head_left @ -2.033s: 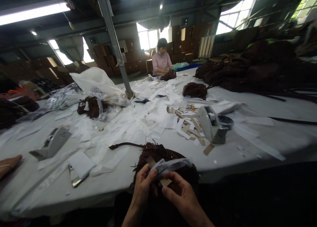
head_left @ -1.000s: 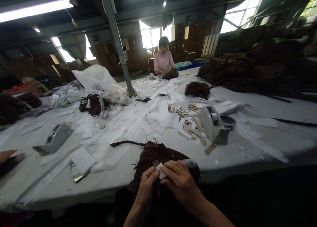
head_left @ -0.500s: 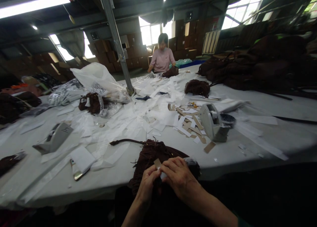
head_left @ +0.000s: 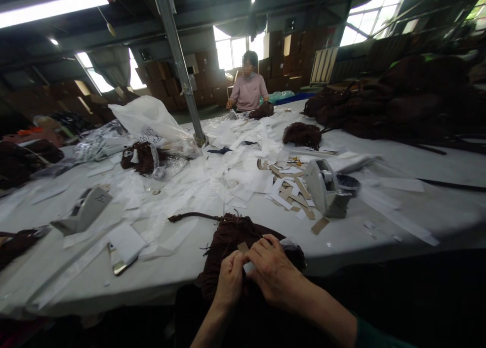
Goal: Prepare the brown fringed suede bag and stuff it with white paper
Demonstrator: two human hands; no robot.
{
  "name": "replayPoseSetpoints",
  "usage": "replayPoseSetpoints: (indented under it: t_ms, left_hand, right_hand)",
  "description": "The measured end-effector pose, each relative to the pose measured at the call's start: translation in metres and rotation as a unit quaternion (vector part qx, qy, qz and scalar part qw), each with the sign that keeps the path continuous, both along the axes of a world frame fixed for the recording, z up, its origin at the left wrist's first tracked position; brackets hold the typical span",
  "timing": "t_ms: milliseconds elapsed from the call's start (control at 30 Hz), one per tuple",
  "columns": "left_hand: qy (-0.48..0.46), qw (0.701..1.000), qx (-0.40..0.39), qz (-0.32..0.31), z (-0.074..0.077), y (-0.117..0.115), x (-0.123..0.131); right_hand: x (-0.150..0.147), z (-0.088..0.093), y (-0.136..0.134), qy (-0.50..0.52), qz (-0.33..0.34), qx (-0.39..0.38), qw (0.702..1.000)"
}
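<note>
A dark brown fringed bag (head_left: 235, 231) lies at the table's near edge, its strap (head_left: 193, 215) stretching out to the left. Above its front, my left hand (head_left: 230, 277) pinches a small piece of card (head_left: 243, 247), tan at the top and white lower down. My right hand (head_left: 271, 267) closes on the same card from the right, fingertips meeting the left hand's. Most of the card and the bag's lower part are hidden by my hands. Whitish, shiny wrapping (head_left: 287, 244) shows at the bag's right end.
Tape dispensers stand right (head_left: 326, 191) and left (head_left: 81, 211). Card strips (head_left: 286, 186) and paper scraps (head_left: 224, 171) litter the table (head_left: 178, 267). A phone (head_left: 117, 262) lies under white paper. Brown bags (head_left: 410, 100) are heaped right; a person (head_left: 248, 87) sits opposite.
My left hand has turned more upright, its fingers curled tighter at the card. My right hand has shifted slightly, still at the card. The bag stays in nearly the same place.
</note>
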State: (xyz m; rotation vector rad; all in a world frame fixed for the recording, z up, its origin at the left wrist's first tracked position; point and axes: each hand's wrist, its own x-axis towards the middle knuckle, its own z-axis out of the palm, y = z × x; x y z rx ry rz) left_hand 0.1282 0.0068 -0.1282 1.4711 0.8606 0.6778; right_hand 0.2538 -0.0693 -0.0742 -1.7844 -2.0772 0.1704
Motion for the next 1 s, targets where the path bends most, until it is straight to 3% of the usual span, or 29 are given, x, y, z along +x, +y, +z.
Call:
replayPoseSetpoints:
  t_ms: [233, 367, 500, 567, 767, 1000]
  left_hand:
    - [-0.043, 0.999, -0.011, 0.008, 0.007, -0.002, 0.001]
    - [-0.074, 0.994, -0.047, -0.066, 0.022, -0.002, -0.006]
    - [-0.069, 0.989, -0.019, -0.131, 0.034, -0.001, -0.013]
    - [-0.062, 0.989, -0.014, -0.131, 0.033, 0.001, -0.015]
    - [-0.023, 0.982, -0.116, -0.148, 0.022, 0.004, -0.017]
    - [-0.042, 0.986, 0.017, -0.16, 0.039, 0.003, -0.016]
  right_hand:
    - [-0.002, 0.006, 0.001, -0.035, -0.019, 0.031, 0.999]
    - [0.003, 0.006, 0.0, -0.018, 0.004, 0.021, 1.0]
    - [0.006, 0.003, -0.001, 0.033, 0.02, 0.023, 0.999]
    - [0.006, 0.001, -0.002, 0.076, 0.014, 0.023, 0.997]
    - [0.015, 0.003, -0.004, 0.177, -0.002, -0.002, 0.984]
    - [0.01, 0.009, 0.003, 0.209, -0.05, 0.014, 0.976]
